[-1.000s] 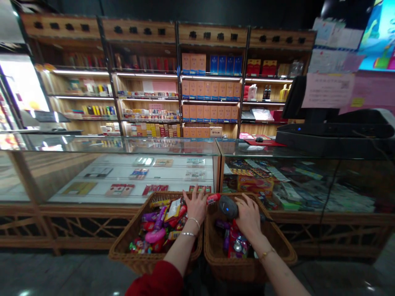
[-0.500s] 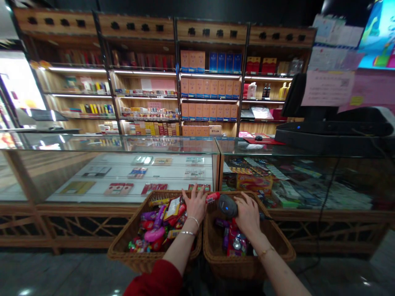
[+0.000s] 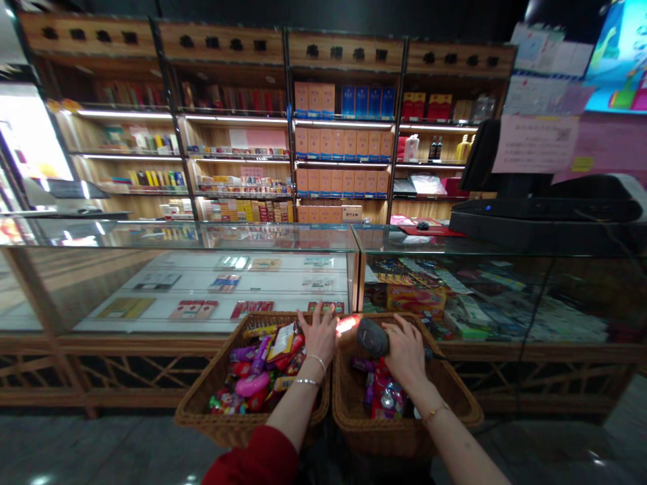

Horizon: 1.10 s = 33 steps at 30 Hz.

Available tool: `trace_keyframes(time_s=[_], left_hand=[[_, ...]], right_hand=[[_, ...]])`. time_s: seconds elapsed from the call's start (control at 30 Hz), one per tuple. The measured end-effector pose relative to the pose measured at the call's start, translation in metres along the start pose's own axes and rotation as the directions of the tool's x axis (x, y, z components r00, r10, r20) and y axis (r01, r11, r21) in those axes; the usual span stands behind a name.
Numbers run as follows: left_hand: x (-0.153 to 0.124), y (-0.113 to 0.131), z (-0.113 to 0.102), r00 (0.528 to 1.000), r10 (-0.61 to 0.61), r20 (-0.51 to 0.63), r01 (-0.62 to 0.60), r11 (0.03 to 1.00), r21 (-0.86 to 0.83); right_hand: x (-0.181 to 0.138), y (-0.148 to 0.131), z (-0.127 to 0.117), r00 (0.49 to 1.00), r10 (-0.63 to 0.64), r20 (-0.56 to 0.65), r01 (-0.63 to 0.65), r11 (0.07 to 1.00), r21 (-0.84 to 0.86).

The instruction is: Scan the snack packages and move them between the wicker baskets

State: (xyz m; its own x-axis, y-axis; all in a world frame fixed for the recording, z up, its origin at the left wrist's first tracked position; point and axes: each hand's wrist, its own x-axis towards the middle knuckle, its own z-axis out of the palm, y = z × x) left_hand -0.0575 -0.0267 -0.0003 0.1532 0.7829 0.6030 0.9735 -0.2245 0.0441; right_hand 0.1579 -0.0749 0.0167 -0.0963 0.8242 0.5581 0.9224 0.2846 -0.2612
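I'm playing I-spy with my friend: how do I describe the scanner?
Start at the display counter, then come nearer to the right-hand wicker basket. The right hand above it grips the handheld scanner. Unlike the colourful packets below, it is dark grey with a rounded head.

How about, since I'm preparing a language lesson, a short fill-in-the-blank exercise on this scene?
The right hand grips a dark handheld ____. The left hand holds a small item with bright ____ shining on it. Two wicker ____ contain assorted goods. The visible sleeve is coloured ____.

Missing words: scanner; light; baskets; red.
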Motion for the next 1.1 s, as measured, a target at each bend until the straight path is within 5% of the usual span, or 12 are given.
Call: trace_keyframes(time_s=[0.4, 1.1], left_hand=[[0.0, 0.002, -0.001, 1.0, -0.011, -0.002, 0.011, 1.0, 0.001], [0.0, 0.007, -0.011, 0.999, -0.037, -0.005, 0.037, 0.999, -0.013]], right_hand=[[-0.002, -0.002, -0.004, 1.0, -0.015, 0.018, 0.013, 0.997, 0.079], [0.0, 0.017, 0.001, 0.997, 0.071, 0.017, -0.071, 0.997, -0.035]])
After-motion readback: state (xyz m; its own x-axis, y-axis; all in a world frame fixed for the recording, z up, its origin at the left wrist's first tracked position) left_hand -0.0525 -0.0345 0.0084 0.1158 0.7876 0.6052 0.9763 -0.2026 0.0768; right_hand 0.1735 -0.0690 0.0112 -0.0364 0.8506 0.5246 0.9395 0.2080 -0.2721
